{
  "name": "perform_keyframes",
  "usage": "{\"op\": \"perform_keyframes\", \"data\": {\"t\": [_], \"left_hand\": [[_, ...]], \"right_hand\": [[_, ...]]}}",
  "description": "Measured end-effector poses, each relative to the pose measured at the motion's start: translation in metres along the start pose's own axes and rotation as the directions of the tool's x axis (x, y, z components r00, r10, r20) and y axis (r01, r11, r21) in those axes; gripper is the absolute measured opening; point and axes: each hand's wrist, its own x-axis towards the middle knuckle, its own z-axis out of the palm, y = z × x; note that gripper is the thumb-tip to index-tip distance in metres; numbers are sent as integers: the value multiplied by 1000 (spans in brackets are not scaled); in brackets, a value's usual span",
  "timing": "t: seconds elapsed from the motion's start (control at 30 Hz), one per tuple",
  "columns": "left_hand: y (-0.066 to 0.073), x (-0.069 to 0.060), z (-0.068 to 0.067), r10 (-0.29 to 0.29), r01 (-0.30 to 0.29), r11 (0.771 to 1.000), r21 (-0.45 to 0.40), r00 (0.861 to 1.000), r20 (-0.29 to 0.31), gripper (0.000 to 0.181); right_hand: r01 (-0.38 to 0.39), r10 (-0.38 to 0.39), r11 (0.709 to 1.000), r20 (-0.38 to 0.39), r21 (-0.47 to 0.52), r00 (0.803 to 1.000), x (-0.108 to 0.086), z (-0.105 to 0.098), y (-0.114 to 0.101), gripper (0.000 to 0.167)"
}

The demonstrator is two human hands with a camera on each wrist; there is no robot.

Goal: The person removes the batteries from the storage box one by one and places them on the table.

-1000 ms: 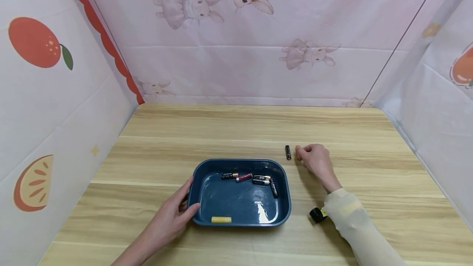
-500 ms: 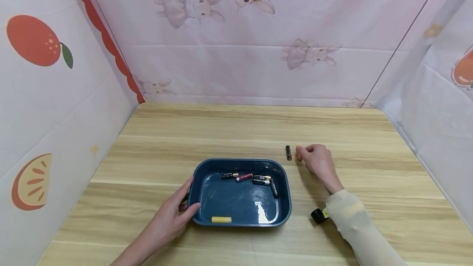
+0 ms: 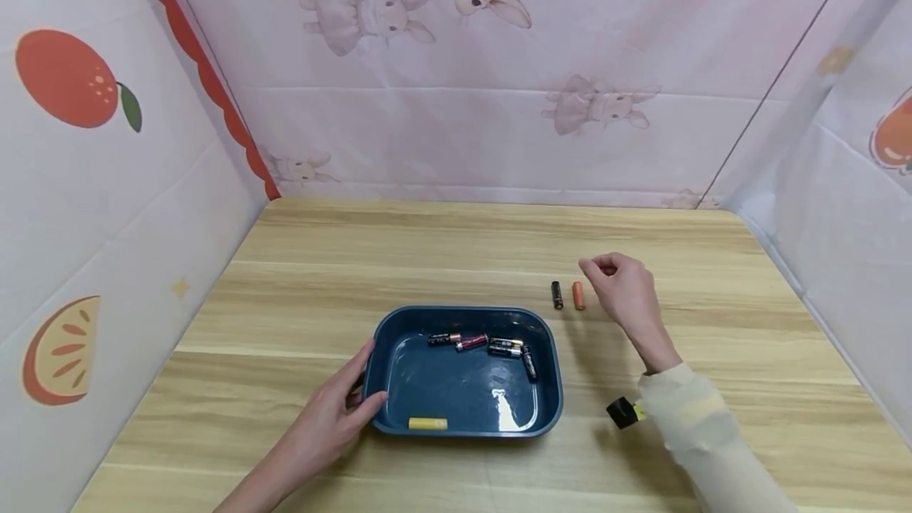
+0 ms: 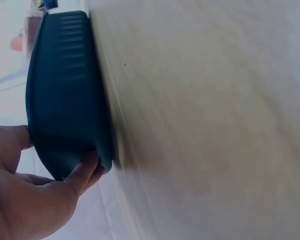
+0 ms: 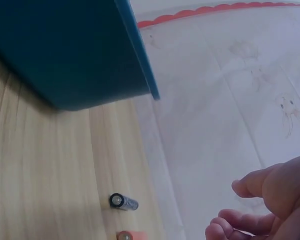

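a row's being laid, apparently: black battery (image 3: 557, 295) and orange battery (image 3: 579, 296) are set side by side on the table (image 3: 342, 260). tray (image 3: 456, 390) is gripped by the left hand (image 3: 331, 416), nothing's held by the loose right hand (image 3: 628, 290). next, a tray pick is probably needed.

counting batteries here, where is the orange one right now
In the head view, the orange battery lies on the table past the far right corner of the tray, between a black battery and the right hand.
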Motion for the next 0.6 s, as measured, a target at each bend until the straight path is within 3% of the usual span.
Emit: {"op": "perform_keyframes", "data": {"t": [0.17,0.33,0.47,0.6], "left_hand": [[0,0,0,6,-6,1000,-2,1000,1,75],[1,0,-1,10,-10,1000,-23,1000,7,75],[1,0,-1,11,-11,1000,-28,1000,7,75],[1,-2,-1,7,-7,1000,-27,1000,3,75]], "right_hand": [[25,-25,999,21,30,999,-5,-4,-2,43],[119,-132,984,90,133,987,-22,-7,-30,37],[151,-211,953,212,264,954,-38,3,-57,29],[133,-260,929,357,344,897,-52,25,-70,26]]}}
